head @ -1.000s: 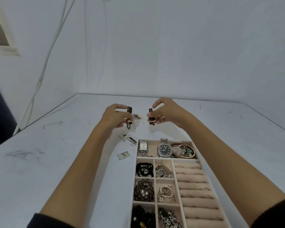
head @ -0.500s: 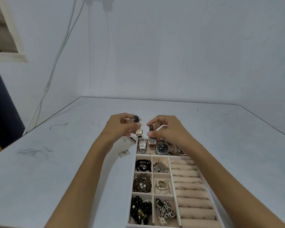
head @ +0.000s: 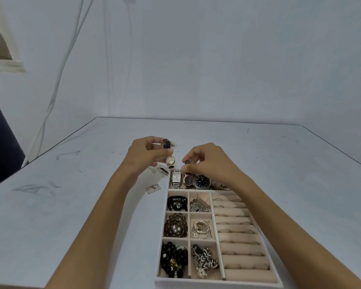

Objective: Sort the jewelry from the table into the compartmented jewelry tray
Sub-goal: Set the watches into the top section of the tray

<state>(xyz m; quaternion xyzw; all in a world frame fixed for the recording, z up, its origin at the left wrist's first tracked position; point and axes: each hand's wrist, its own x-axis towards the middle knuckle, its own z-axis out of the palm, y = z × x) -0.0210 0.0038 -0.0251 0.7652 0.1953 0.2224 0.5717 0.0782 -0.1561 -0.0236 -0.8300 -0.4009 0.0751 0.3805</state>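
Our right hand [head: 206, 161] has dropped since a second ago and now sets its brown watch [head: 188, 180] among the watches in the far compartment of the tray [head: 196, 282], fingers still pinching the strap. Our left hand [head: 146, 155] grips the gold-faced watch [head: 170, 161] above the table [head: 71, 205], probably next in.

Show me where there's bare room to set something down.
Bare table on both sides of the tray, widest left. Crowded: tray's far end, where the right hand pinches a brown watch, left hand holds a gold watch.
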